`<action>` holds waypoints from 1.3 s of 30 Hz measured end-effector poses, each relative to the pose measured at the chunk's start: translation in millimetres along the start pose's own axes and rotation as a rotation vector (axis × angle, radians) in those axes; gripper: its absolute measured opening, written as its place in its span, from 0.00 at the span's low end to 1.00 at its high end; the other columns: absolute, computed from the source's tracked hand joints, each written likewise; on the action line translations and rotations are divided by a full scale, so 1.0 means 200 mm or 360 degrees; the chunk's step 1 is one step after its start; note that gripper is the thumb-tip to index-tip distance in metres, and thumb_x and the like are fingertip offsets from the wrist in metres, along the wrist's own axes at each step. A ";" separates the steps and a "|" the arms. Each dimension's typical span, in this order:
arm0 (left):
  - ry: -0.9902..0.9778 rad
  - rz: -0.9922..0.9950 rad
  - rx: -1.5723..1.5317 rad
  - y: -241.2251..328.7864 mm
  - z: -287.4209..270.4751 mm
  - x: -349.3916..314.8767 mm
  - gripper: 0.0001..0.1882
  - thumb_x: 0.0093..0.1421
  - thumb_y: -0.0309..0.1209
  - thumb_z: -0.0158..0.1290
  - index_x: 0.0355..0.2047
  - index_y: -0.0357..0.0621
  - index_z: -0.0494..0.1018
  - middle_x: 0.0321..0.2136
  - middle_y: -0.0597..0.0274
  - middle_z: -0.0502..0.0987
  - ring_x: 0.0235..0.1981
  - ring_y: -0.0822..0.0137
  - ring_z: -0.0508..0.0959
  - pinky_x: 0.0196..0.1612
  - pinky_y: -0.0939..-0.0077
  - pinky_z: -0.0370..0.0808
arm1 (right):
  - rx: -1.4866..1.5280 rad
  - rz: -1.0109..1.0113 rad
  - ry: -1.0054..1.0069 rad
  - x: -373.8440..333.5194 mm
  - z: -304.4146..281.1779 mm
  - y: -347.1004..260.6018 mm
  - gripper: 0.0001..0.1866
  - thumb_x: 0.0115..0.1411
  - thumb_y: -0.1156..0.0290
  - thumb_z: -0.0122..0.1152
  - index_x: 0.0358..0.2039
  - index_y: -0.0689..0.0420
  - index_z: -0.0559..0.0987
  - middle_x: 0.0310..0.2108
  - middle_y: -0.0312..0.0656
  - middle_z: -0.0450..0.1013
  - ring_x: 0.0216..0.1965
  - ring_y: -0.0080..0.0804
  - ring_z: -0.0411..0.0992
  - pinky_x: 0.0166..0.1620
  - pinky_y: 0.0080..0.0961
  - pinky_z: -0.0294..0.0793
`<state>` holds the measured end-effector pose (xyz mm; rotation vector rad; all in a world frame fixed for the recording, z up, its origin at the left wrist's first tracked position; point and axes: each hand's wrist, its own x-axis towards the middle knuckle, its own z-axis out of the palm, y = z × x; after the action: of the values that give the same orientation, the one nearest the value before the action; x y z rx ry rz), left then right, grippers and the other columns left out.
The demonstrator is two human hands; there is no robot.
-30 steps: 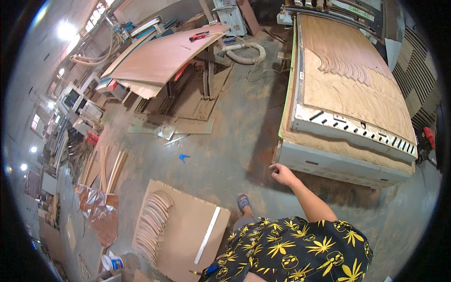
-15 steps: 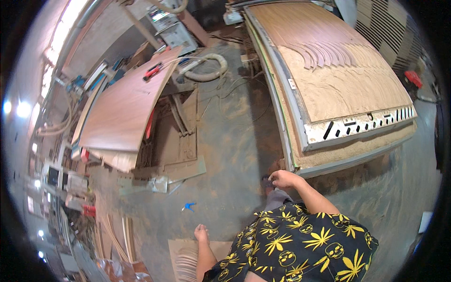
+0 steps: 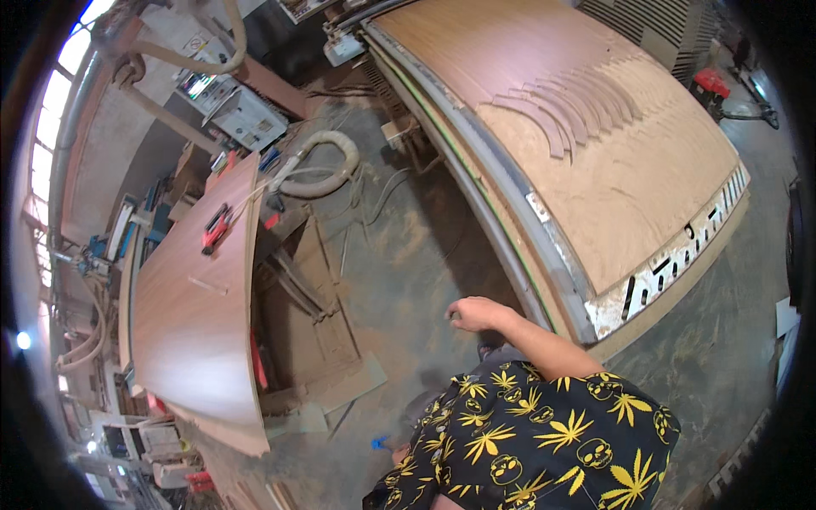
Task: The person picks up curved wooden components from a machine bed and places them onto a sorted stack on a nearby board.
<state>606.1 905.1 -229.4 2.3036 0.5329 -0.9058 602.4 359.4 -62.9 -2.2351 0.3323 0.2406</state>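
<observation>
My right hand (image 3: 473, 314) hangs in front of my body with its fingers curled in, and nothing shows in it. It is beside the near left corner of a big stack of boards (image 3: 544, 314) and does not touch it. Curved wooden strips (image 3: 586, 106) lie in an overlapping row on the top board (image 3: 620, 183). Of my left hand I can make out only a patch of skin (image 3: 399, 454) at the shirt's edge; its fingers are hidden. A small blue thing (image 3: 380, 443) is on the floor close to that patch.
To the left a wide brown panel (image 3: 195, 314) rests on a support, with a red and black hand tool (image 3: 218, 229) on it. A ribbed hose (image 3: 348, 161) coils on the dusty floor behind. A control cabinet (image 3: 246, 115) stands farther back; a red machine part (image 3: 711, 82) is at far right.
The view has shifted and turned, bringing the left panel and the board stack closer. My left forearm has dropped out of sight behind the shirt. My right hand stays curled in front of me.
</observation>
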 end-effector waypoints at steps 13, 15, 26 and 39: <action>-0.0206 0.0301 0.0193 1.90 -0.02 1.31 0.14 0.62 0.39 0.53 0.38 0.41 0.80 0.29 0.58 0.79 0.27 0.60 0.77 0.31 0.57 0.73 | -0.0038 0.0784 0.0885 0.47 -0.52 0.08 0.17 0.58 0.64 0.60 0.47 0.51 0.80 0.48 0.48 0.76 0.52 0.50 0.71 0.55 0.45 0.71; -0.0300 0.0632 0.0237 2.28 0.00 1.44 0.16 0.62 0.37 0.53 0.42 0.38 0.78 0.26 0.63 0.75 0.25 0.61 0.74 0.29 0.61 0.71 | -0.0206 0.0988 0.1154 0.51 -0.65 0.06 0.17 0.57 0.62 0.61 0.47 0.50 0.80 0.50 0.49 0.73 0.55 0.51 0.67 0.57 0.47 0.69; -0.0516 0.0879 0.0109 3.30 0.16 1.74 0.21 0.64 0.31 0.54 0.56 0.36 0.71 0.40 0.56 0.79 0.31 0.68 0.78 0.29 0.73 0.73 | -0.0461 0.1736 0.1929 0.49 -1.34 0.61 0.21 0.55 0.63 0.62 0.47 0.58 0.77 0.49 0.49 0.72 0.53 0.49 0.68 0.53 0.46 0.71; -0.0616 0.0705 0.0794 3.68 0.25 1.81 0.17 0.59 0.37 0.56 0.37 0.32 0.79 0.33 0.52 0.81 0.34 0.65 0.79 0.37 0.67 0.74 | -0.0428 0.2120 0.1963 0.56 -1.62 1.14 0.26 0.51 0.67 0.65 0.51 0.58 0.73 0.54 0.48 0.68 0.56 0.49 0.65 0.55 0.47 0.68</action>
<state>1239.3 380.0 -234.4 2.4210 -0.3992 -1.3125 655.5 -49.0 -55.7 -1.7495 2.4988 -0.4934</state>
